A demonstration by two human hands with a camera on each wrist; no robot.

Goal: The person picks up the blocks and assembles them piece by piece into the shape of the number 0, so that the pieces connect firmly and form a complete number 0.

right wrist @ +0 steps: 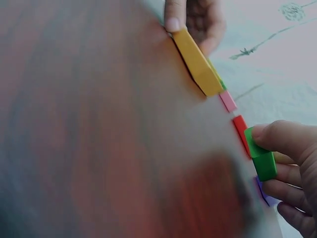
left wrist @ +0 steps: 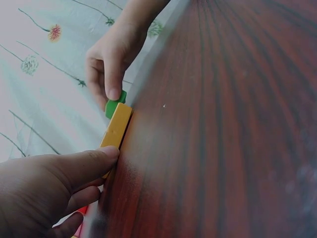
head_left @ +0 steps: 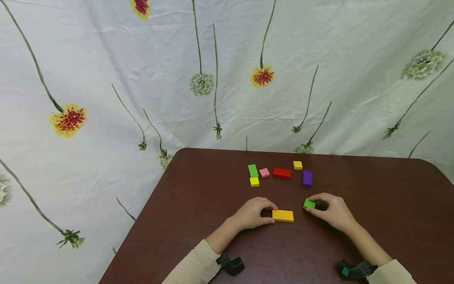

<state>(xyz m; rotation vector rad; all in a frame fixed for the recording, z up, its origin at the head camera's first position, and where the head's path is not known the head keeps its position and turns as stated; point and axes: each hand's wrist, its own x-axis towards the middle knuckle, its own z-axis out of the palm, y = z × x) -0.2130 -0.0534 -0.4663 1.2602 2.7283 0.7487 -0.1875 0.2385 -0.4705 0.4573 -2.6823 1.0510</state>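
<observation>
My left hand (head_left: 253,213) pinches one end of a yellow-orange rectangular block (head_left: 283,215) between thumb and fingers, low at the tabletop. To the right, my right hand (head_left: 332,211) pinches a small green block (head_left: 309,203) between thumb and fingertips. A gap separates the two blocks in the head view. The left wrist view shows the thumb pressed on the near end of the yellow-orange block (left wrist: 117,128). Seen from the right wrist, the green block (right wrist: 260,154) has the thumb on its upper face, with the other fingers partly behind it.
Beyond the hands on the brown table (head_left: 198,189) lie a long green block (head_left: 253,170), a yellow block (head_left: 254,182), a pink block (head_left: 264,172), a red block (head_left: 281,173), another yellow block (head_left: 297,165) and a purple block (head_left: 307,178). A flowered cloth (head_left: 159,59) hangs behind.
</observation>
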